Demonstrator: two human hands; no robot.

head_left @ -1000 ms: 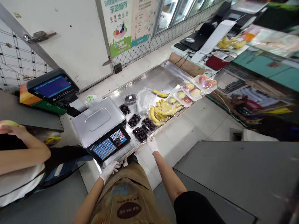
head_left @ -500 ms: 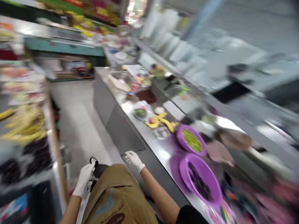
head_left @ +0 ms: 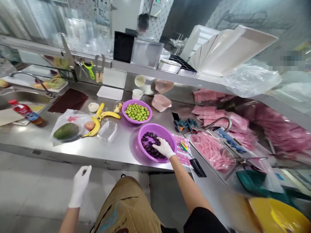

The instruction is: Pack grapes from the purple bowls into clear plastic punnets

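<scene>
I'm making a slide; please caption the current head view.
Gloved right hand among dark fruit in a purple bowl, left hand held apart.

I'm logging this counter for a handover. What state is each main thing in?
Right hand: at the dark fruit
Left hand: seemingly empty
Dark-fruit bowl: partly filled
Green-fruit bowl: well filled
Bananas: apparently unpeeled
Red-capped bottle: capped
Clear container: looks empty
Pink container: open

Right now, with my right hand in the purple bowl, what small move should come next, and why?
I'd probably curl your right hand gently around a few dark fruits: it's inside the purple bowl, right at the fruit. Your left hand is off the counter, away from the bowl, so the right seems better placed.
</scene>
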